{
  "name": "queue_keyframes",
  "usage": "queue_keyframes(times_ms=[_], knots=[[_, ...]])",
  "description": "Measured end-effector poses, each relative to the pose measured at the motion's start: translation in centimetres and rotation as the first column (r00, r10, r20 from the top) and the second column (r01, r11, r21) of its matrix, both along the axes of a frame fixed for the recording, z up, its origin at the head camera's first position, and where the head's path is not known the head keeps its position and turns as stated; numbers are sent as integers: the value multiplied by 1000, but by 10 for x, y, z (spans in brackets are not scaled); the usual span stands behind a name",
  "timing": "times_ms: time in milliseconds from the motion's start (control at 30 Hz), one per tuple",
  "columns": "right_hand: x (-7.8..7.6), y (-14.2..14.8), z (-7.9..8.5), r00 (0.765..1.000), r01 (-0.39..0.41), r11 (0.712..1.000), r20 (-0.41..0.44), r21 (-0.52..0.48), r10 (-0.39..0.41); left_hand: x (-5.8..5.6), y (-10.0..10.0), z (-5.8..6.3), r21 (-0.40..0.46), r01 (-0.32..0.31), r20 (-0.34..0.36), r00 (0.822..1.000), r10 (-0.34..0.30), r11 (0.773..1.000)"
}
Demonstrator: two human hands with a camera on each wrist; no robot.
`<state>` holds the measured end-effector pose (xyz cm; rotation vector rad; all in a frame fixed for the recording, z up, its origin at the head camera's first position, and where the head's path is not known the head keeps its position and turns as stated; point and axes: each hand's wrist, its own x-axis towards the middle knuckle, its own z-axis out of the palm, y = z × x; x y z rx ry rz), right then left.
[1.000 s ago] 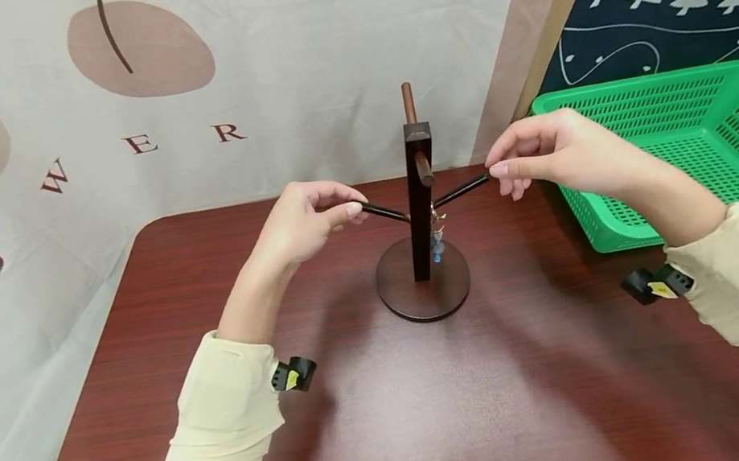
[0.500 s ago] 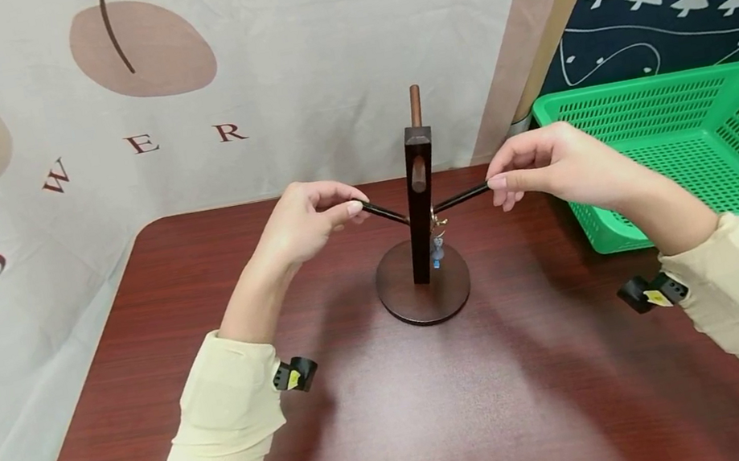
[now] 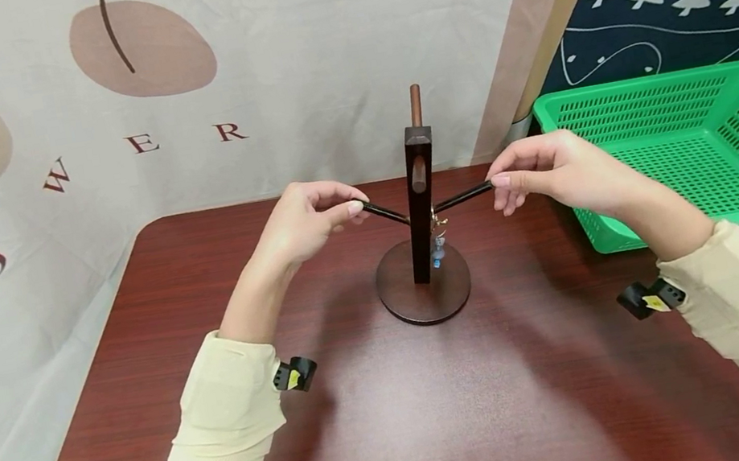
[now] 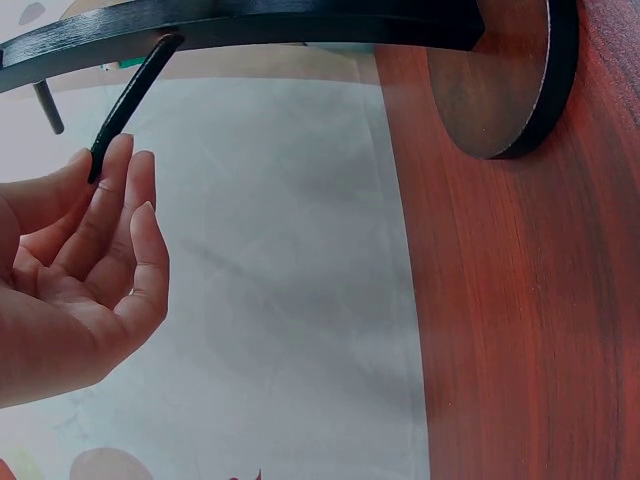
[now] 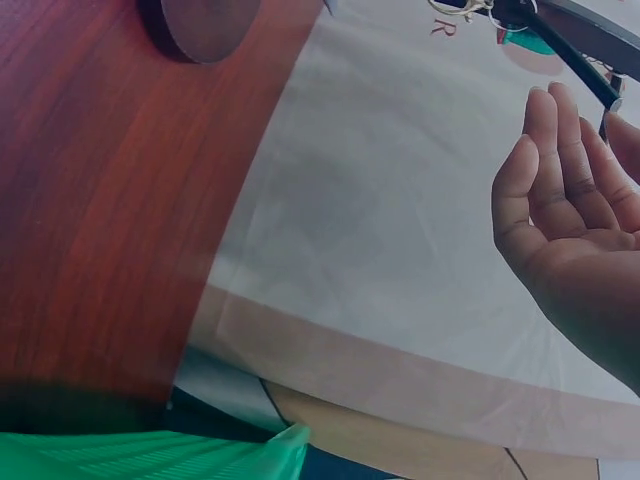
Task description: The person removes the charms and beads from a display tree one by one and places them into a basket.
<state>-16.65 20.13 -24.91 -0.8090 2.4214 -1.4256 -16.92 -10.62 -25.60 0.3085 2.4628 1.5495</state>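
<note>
A dark wooden peg stand [image 3: 413, 174] with a round base [image 3: 418, 304] stands upright on the table. My left hand [image 3: 309, 220] pinches the tip of its left peg [image 3: 385, 213] between thumb and forefinger; the left wrist view shows the same peg [image 4: 135, 95] with the other fingers loosely bent. On the other side, my right hand [image 3: 558, 170] holds the end of the right peg [image 3: 462, 195] between thumb and forefinger. A small keychain [image 3: 439, 243] with a grey-blue figure and gold-coloured metal parts hangs by the post on that side, partly hidden by it.
A green plastic basket [image 3: 708, 149] sits at the table's right, behind my right forearm. Reddish-brown table [image 3: 388, 431] spreads in front of the stand. A printed cloth [image 3: 309, 45] hangs close behind the table's back edge.
My right hand has dropped slightly with the right peg, and the stand has turned a little, its top pegs shifting. The left hand has stayed in place on its peg.
</note>
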Motion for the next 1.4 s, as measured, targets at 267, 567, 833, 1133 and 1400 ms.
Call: queue_keyframes(times_ms=[267, 567, 833, 1133, 1400], knots=[[-2, -2, -15, 1000, 3, 1000, 21, -17, -2, 0, 0, 0, 9, -11, 14, 1000, 11, 1000], [-6, -10, -35, 986, -20, 999, 166, -33, 25, 1, 1, 0, 10, -14, 11, 1000, 13, 1000], [-11, -19, -52, 976, -45, 999, 216, 22, 39, 0, 1, 1, 7, -13, 22, 1000, 13, 1000], [-13, -29, -65, 974, -43, 997, 227, 69, 26, 0, 1, 1, -5, -12, 15, 1000, 12, 1000], [-13, -37, -74, 967, -33, 996, 254, 77, 12, 0, 1, 2, -18, -8, 12, 1000, 8, 1000]])
